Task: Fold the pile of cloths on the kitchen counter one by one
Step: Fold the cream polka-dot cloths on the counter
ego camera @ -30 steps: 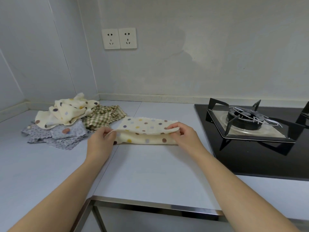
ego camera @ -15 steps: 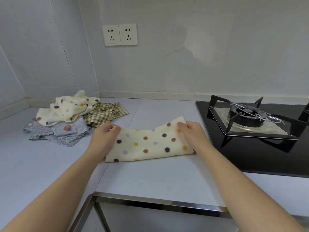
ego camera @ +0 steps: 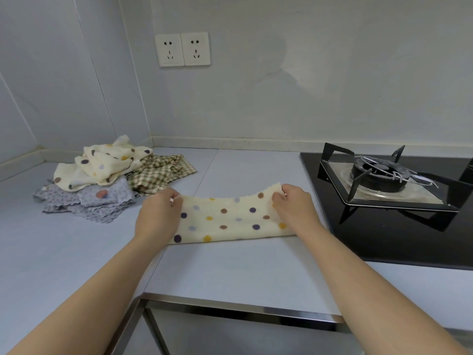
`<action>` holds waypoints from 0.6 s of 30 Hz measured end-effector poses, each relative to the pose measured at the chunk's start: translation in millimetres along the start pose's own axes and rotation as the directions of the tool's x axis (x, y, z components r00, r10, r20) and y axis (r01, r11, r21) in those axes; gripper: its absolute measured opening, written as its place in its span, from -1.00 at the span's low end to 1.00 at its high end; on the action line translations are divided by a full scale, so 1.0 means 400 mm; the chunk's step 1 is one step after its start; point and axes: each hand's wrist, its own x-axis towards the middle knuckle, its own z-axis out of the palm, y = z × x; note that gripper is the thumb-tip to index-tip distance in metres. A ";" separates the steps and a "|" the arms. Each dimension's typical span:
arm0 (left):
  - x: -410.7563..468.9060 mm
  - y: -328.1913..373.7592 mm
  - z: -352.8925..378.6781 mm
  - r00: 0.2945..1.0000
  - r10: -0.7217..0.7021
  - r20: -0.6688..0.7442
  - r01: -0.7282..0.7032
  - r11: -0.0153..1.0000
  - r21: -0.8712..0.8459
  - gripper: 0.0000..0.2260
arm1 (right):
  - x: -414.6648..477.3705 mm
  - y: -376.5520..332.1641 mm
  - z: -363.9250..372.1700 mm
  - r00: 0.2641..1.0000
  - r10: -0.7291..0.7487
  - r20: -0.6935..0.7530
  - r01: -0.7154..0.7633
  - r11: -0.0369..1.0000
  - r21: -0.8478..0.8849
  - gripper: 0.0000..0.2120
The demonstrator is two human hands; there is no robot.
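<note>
head view: my left hand [ego camera: 158, 213] and right hand [ego camera: 294, 208] each pinch a top corner of the cream dotted cloth [ego camera: 230, 219], stretching it flat on the surface [ego camera: 230, 272]. left of it sits the pile of cloths [ego camera: 107, 175]; the gas stove [ego camera: 384, 180] is to the right.

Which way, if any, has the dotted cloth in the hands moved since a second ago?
Yes: the cloth came nearer the front and stretched right, closer to the hob, away from the pile.

Cream dotted cloth [ego camera: 230, 219], green checked cloth [ego camera: 158, 175], grey-blue flowered cloth [ego camera: 84, 203], black hob [ego camera: 399, 226].
</note>
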 end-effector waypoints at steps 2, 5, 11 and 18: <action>0.003 -0.004 0.013 1.000 0.015 -0.027 -0.014 0.999 0.046 -0.85 | 0.004 0.000 0.008 1.000 -0.014 -0.020 0.013 0.999 -0.047 -0.70; 0.006 -0.012 0.026 0.996 0.052 -0.065 -0.043 0.990 0.136 -0.81 | 0.011 0.000 0.018 0.999 -0.025 -0.038 0.019 0.987 -0.158 -0.68; 0.012 -0.013 0.037 0.992 0.087 -0.090 -0.063 0.969 0.240 -0.80 | 0.016 -0.002 0.025 0.999 0.004 -0.039 -0.016 0.945 -0.326 -0.76; -0.007 -0.003 0.028 0.941 0.273 -0.199 -0.206 0.931 0.302 -0.69 | -0.011 -0.031 0.019 0.944 -0.314 -0.100 0.247 0.876 -0.414 -0.62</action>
